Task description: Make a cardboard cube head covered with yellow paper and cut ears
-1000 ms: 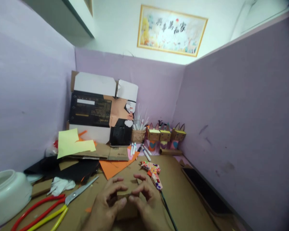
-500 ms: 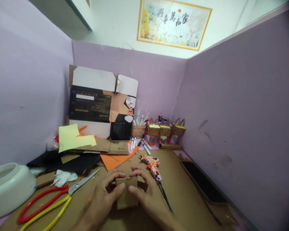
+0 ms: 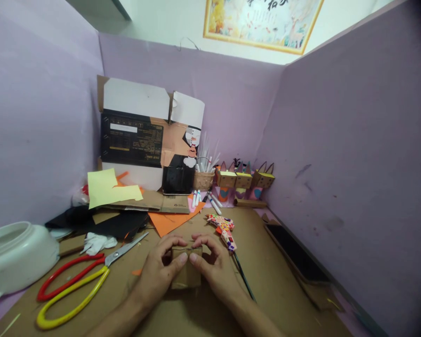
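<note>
A small brown cardboard box [image 3: 186, 278] is held between both hands at the front middle of the table. My left hand [image 3: 164, 264] grips its left side, thumb on the near face and fingers curled over the top edge. On the right side my right hand [image 3: 210, 262] does the same, its thumb almost touching the other thumb. The far side of the box is hidden by my fingers. Just beyond my right hand lies a patterned glue gun [image 3: 226, 231] with a dark cord. Scissors [image 3: 107, 267] with red and yellow handles lie left of my left hand.
A white round container [image 3: 19, 255] stands at the left edge. Flattened printed cardboard [image 3: 133, 140] leans on the back wall. A basket of white sticks [image 3: 204, 180], markers [image 3: 214, 203] and cat-eared cardboard figures [image 3: 243, 180] stand at the back. A dark flat tray-like object [image 3: 296, 252] lies right.
The camera view has tilted down, so the scene sits differently in the frame. Both thumbs have moved up to the top of the box's near face and closer together.
</note>
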A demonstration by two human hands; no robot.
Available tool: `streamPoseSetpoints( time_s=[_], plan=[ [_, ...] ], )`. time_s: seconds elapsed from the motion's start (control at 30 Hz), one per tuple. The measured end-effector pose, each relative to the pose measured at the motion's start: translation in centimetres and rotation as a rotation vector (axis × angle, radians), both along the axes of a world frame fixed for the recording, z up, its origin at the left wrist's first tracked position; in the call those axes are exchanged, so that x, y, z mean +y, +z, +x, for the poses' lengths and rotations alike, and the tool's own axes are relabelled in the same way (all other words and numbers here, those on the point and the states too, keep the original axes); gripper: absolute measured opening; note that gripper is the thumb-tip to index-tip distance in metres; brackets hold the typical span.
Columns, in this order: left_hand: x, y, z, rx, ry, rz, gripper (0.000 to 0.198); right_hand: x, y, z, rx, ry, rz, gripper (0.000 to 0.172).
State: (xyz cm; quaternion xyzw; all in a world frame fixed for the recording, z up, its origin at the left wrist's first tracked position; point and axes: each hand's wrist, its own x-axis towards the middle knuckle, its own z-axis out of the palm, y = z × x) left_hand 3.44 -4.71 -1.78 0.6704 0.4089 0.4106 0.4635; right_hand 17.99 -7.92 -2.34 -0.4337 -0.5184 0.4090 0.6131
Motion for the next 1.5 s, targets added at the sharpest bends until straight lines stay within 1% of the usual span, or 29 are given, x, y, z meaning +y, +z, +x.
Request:
streamPoseSetpoints(
  time_s=[0.2, 0.4, 0.53, 0.6, 0.73, 0.83, 0.87, 0.9, 0.97, 1.03, 1.1, 1.17, 1.2, 1.27, 1.37, 1.43, 1.5],
  plan=[
    [0.2, 0.0, 0.2, 0.068, 0.076, 0.13, 0.022, 0.3, -0.2, 0.2, 0.022, -0.032, -0.04, 0.013],
    [0.2, 0.0, 0.6, 0.005, 0.106, 0.102, 0.02, 0.4, -0.3, 0.0, 0.135, -0.043, -0.066, 0.015],
    [0.2, 0.3, 0.7, -0.018, 0.117, 0.113, 0.017, 0.7, -0.7, 0.1, 0.164, -0.078, -0.056, 0.025],
    [0.3, 0.4, 0.6, -0.034, 0.107, 0.085, 0.017, 0.7, -0.5, 0.4, 0.111, -0.071, -0.043, 0.025],
    [0.4, 0.5, 0.5, -0.081, 0.046, -0.066, 0.025, 0.5, 0.3, 0.8, -0.124, -0.006, -0.005, 0.021],
    [0.5, 0.3, 0.6, -0.091, 0.016, -0.125, 0.031, 0.5, 0.4, 0.9, -0.179, -0.004, -0.021, 0.015],
    [0.5, 0.2, 0.6, -0.097, 0.018, -0.131, 0.032, 0.5, 0.2, 1.0, -0.16, -0.005, -0.042, 0.018],
    [0.6, 0.1, 0.7, -0.111, 0.026, -0.146, 0.032, 0.6, 0.0, 1.0, -0.119, 0.005, -0.067, 0.026],
    [0.6, 0.1, 0.8, -0.191, 0.063, -0.208, 0.032, 0.7, -0.6, 1.1, 0.007, 0.06, -0.107, 0.047],
    [0.6, 0.4, 0.9, -0.335, 0.105, -0.318, 0.033, 0.7, -1.0, 1.1, 0.145, 0.149, -0.109, 0.068],
    [0.6, 0.8, 0.9, -0.497, 0.119, -0.429, 0.033, 0.6, -1.1, 0.9, 0.269, 0.236, -0.073, 0.083],
    [0.5, 1.1, 0.9, -0.615, 0.092, -0.512, 0.032, 0.5, -1.0, 0.5, 0.364, 0.306, -0.054, 0.097],
    [0.4, 1.2, 1.0, -0.653, 0.071, -0.533, 0.031, 0.4, -0.9, 0.3, 0.385, 0.328, -0.06, 0.101],
    [0.0, 1.0, 1.4, -0.692, 0.036, -0.54, 0.032, 0.2, -0.8, -0.1, 0.374, 0.326, -0.087, 0.1],
    [-0.5, 0.5, 2.2, -0.624, 0.014, -0.495, 0.038, 0.1, -0.8, -0.3, 0.374, 0.235, -0.115, 0.081],
    [-0.4, 0.6, 2.2, -0.487, 0.007, -0.402, 0.039, 0.0, -0.7, -0.2, 0.444, 0.168, -0.14, 0.069],
    [-0.2, 1.3, 0.8, -0.276, 0.02, -0.275, 0.036, -0.1, -0.4, 0.1, 0.537, 0.151, -0.161, 0.063]
  ],
)
